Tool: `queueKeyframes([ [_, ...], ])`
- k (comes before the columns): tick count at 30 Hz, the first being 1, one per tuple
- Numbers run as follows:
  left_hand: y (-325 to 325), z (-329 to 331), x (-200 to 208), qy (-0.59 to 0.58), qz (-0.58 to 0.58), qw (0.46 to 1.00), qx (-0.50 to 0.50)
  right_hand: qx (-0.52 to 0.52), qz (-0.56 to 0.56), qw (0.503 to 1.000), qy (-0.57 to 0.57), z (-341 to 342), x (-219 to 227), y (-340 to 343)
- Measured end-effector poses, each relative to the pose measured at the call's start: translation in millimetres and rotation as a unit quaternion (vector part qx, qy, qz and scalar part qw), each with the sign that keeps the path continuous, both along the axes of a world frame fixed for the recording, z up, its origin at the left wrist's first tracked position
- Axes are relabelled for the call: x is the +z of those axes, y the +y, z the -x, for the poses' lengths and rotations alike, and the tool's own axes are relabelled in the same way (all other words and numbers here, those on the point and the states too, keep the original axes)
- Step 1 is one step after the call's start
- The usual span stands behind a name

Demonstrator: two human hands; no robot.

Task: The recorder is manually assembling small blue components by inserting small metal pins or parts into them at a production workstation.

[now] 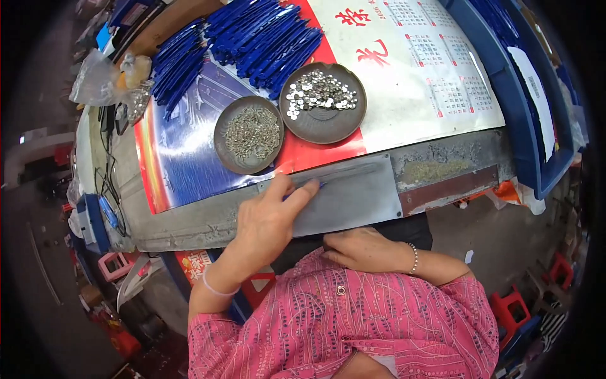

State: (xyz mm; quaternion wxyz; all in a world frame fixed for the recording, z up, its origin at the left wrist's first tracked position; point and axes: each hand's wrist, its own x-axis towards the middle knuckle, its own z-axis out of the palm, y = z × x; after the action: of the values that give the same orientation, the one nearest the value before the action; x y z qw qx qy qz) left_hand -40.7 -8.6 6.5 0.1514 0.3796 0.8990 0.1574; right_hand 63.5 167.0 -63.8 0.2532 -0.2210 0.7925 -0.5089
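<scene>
My left hand lies on a grey metal plate at the table's front edge, its fingers pinching a thin blue strip whose tip shows past the fingertips. My right hand rests below the plate's front edge against my lap, fingers curled; whether it holds anything is hidden. Just beyond the plate stand two round dark dishes: the left dish holds small metal hooks or springs, the right dish holds shiny round studs. Further back lies a heap of blue strips.
A calendar sheet and a blue-red poster cover the tabletop. A blue tray stands at the right. Plastic bags and cables sit at the left edge. Red stools stand on the floor, lower right.
</scene>
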Motion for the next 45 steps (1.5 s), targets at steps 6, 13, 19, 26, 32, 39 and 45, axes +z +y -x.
queueKeyframes([
  [6,64,10,2,0.037,-0.023,0.997,-0.065,0.047,-0.018,0.998,0.047,-8,1,-11],
  [13,21,11,-13,0.033,-0.061,0.996,-0.059,0.041,0.016,0.999,0.028,-1,35,8],
  [19,-4,-16,-9,-0.131,-0.340,0.931,0.021,-0.187,0.114,0.968,0.125,15,69,16],
  [26,2,-58,-6,-0.470,-0.503,0.696,0.204,-0.306,0.094,0.917,0.239,37,57,-2],
  [32,17,-78,-23,-0.395,-0.610,0.657,0.201,-0.305,-0.018,0.854,0.421,40,41,-16],
  [39,20,-93,-39,-0.331,-0.641,0.660,0.209,-0.339,0.161,0.923,0.082,40,55,-24],
  [45,23,-95,-34,-0.326,-0.689,0.599,0.244,-0.281,0.031,0.859,0.426,45,40,-25],
])
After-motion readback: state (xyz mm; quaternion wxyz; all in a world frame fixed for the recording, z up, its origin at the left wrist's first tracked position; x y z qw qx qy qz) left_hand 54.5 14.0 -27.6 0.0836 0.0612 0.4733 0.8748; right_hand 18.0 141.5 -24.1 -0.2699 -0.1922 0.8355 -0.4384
